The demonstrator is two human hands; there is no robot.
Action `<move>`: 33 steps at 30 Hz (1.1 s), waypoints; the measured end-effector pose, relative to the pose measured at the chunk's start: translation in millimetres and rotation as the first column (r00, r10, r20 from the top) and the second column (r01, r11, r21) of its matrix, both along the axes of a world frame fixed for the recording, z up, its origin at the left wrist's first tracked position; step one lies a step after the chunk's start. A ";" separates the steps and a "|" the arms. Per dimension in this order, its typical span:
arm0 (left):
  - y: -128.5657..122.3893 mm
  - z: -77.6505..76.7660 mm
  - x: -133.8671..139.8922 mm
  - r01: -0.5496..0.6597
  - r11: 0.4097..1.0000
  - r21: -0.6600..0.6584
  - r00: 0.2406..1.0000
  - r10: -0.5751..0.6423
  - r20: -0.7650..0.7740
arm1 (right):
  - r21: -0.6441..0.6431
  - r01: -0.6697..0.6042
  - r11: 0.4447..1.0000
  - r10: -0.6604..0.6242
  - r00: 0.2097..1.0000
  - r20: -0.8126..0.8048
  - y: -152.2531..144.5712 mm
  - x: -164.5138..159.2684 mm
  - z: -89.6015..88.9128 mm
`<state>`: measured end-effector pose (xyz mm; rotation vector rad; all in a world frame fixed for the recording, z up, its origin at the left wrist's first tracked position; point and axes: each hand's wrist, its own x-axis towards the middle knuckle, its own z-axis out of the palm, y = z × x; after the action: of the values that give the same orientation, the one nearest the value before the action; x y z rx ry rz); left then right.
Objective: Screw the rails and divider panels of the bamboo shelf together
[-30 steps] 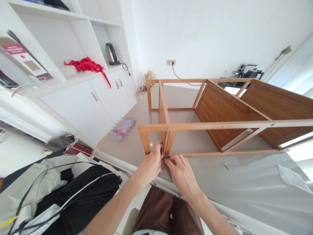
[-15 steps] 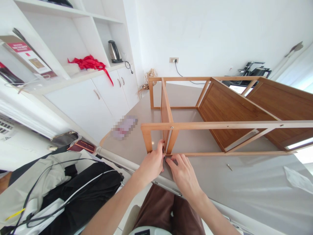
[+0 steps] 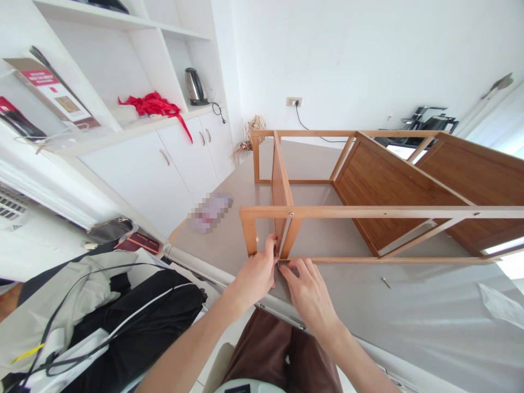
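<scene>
A wooden shelf rack [image 3: 339, 212] lies on its side on the grey table. My left hand [image 3: 257, 273] is closed round its near lower rail, thumb up against the end shelf panel [image 3: 280, 180] close to the corner post. At the same joint my right hand [image 3: 305, 278] pinches with thumb and fingertips against the outside of the rail. A small dark bit shows at those fingertips, too small and covered to name. A loose screw [image 3: 386, 283] lies on the table to the right of my right hand.
The table [image 3: 347, 311] has a clear plastic bag [image 3: 501, 304] at its right. Clothes [image 3: 164, 305] and cables are heaped at lower left. A white cabinet [image 3: 139, 164] with a kettle [image 3: 195, 87] stands at left. Black appliances [image 3: 434, 121] sit behind the rack.
The whole view has shifted slightly, so the rack and cabinet appear a little further right. Both hands keep their hold at the same joint.
</scene>
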<state>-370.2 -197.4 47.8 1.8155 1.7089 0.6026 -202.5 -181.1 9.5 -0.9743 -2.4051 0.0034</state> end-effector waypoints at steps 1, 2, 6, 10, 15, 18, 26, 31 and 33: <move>0.1 -0.2 -0.1 -0.001 1.000 -0.005 1.000 0.001 0.004 | 0.000 0.000 1.000 0.000 1.000 0.005 -0.2 -0.1 0.0; 0.1 -0.3 -0.2 -0.002 1.000 -0.010 1.000 0.002 0.006 | -0.001 0.000 1.000 0.000 1.000 0.011 -0.4 -0.1 -0.1; 0.0 -1.4 -0.6 -0.002 1.000 -0.007 1.000 0.002 0.001 | -0.002 0.009 1.000 -0.009 1.000 0.026 -0.7 0.0 -1.0; -0.1 -2.3 -0.8 0.003 1.000 -0.001 1.000 -0.003 -0.008 | 0.008 0.011 1.000 -0.012 0.999 0.038 -0.4 -0.2 -1.8; 0.3 -2.2 -0.4 0.002 1.000 0.007 0.999 -0.002 -0.034 | 0.056 0.005 0.998 -0.010 0.995 0.096 0.5 -3.1 3.7; 0.4 -1.5 -0.3 0.000 1.000 0.009 0.999 0.000 -0.044 | 0.087 -0.004 0.996 -0.007 0.992 0.128 0.7 -6.8 11.1; 0.8 -2.1 -1.3 0.011 1.000 0.015 0.999 -0.011 -0.042 | 0.120 0.021 0.992 -0.036 0.992 0.123 1.2 -6.9 13.2; 0.8 -4.8 -1.4 0.008 1.000 0.030 0.999 -0.006 -0.041 | 0.059 0.054 0.997 -0.055 0.998 0.019 -0.9 -2.4 3.9; 0.7 -4.8 -1.3 0.007 1.000 0.023 0.999 -0.007 -0.033 | 0.067 0.064 0.996 -0.064 0.998 -0.006 -2.8 -2.3 1.9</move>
<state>-371.5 -196.8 43.0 1.8566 1.7232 0.5953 -204.8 -183.9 11.5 -1.0192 -2.3535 -0.0977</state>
